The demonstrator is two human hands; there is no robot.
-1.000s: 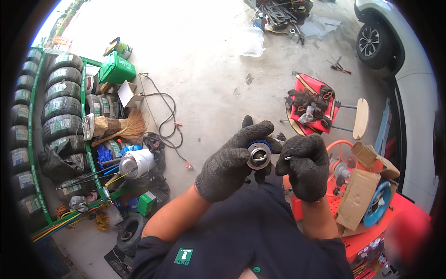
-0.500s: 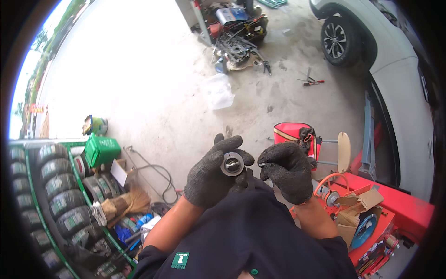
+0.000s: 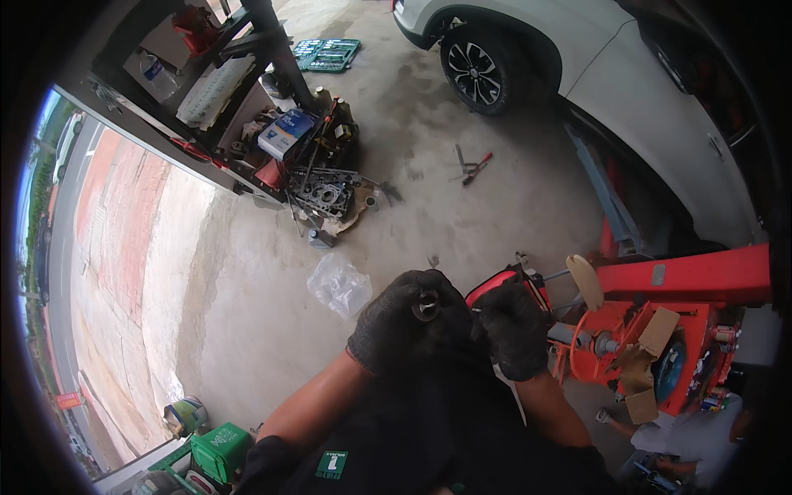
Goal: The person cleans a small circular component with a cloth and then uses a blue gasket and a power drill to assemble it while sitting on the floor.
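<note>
Black knitted gloves [image 3: 375, 340] cover both hands. The left hand [image 3: 398, 318] is curled around a round metal part [image 3: 425, 308] before the dark shirt [image 3: 388, 421], seemingly so its face can be seen; that face points upward, axis toward the viewer. The right hand [image 3: 513, 326] is nearly closed, apparently pinching a small piece [image 3: 476, 310] crosswise, tip leftward.

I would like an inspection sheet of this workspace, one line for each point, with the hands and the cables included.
Surface: floor is grey concrete with dark stains.
Things in hand: round part, metal; small piece, too small to identify.
Clutter: clear bag, red-handled tool, metal parts and green case on the floor.
Hands: both gloved; left hand holds the round part, right hand pinches the small piece.
Cables: nothing seen for certain.
Surroundings: white car, red machine, green bin; another person at lower right.
</note>
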